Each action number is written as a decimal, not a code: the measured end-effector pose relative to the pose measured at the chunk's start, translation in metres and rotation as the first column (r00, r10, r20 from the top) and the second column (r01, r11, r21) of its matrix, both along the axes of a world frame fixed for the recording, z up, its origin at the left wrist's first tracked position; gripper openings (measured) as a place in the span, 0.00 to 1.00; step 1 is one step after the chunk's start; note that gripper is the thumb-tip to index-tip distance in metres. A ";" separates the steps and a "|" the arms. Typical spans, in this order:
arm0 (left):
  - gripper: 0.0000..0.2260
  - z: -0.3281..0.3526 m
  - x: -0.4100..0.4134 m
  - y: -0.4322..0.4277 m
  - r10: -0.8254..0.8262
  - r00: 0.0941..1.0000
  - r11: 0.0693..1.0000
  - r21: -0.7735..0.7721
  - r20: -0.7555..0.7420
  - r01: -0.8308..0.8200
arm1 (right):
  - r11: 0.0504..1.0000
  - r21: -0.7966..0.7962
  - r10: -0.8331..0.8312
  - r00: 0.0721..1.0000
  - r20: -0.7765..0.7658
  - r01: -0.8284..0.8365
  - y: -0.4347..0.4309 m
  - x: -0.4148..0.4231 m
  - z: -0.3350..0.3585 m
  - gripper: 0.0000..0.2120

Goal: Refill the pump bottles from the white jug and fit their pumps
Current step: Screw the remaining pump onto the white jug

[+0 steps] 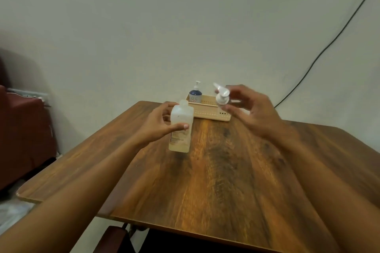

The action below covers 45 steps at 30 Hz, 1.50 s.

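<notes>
My left hand [162, 124] grips a translucent square pump bottle [181, 129] around its upper half, holding it just above the wooden table [216, 170]; its neck is open with no pump on it. My right hand [249, 112] pinches a white pump head [221, 95] by its collar, up and to the right of the bottle's neck, apart from it. A second bottle [195, 93], blue and white with its pump fitted, stands in a beige basket [207, 114] at the table's far edge. No white jug is in view.
The basket sits against the pale wall at the back of the table. A dark red seat [24, 129] stands to the left of the table. A black cable [329, 47] runs down the wall at right. A chair edge [115, 238] shows below the table's near side.
</notes>
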<state>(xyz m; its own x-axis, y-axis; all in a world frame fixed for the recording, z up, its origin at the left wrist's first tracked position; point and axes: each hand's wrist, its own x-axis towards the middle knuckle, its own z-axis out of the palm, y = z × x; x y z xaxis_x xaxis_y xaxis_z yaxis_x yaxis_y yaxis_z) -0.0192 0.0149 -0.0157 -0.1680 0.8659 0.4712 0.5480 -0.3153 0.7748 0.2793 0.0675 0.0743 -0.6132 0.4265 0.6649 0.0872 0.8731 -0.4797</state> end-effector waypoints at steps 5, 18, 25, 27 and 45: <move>0.33 0.015 0.037 0.007 -0.049 0.999 0.998 0.044 -0.003 0.049 | 1.000 -0.013 0.004 0.937 -0.350 -0.010 -0.004 0.033 0.055 0.20; 0.35 0.039 0.096 0.020 -0.156 0.987 0.986 0.060 -0.028 0.157 | 0.998 -0.053 -0.010 0.871 -0.492 -0.018 -0.014 0.057 0.080 0.20; 0.35 0.044 0.102 0.017 -0.149 0.987 0.988 0.044 -0.056 0.151 | 0.996 -0.087 -0.035 0.884 -0.466 -0.007 -0.008 0.054 0.073 0.20; 0.35 0.045 0.103 0.016 -0.152 0.986 0.987 0.046 -0.061 0.155 | 0.994 -0.105 -0.038 0.895 -0.445 -0.010 -0.004 0.050 0.068 0.20; 0.37 0.053 0.119 0.009 -0.189 0.981 0.980 0.050 -0.049 0.191 | 0.973 -0.200 -0.144 0.979 -0.147 0.113 0.020 0.029 0.015 0.18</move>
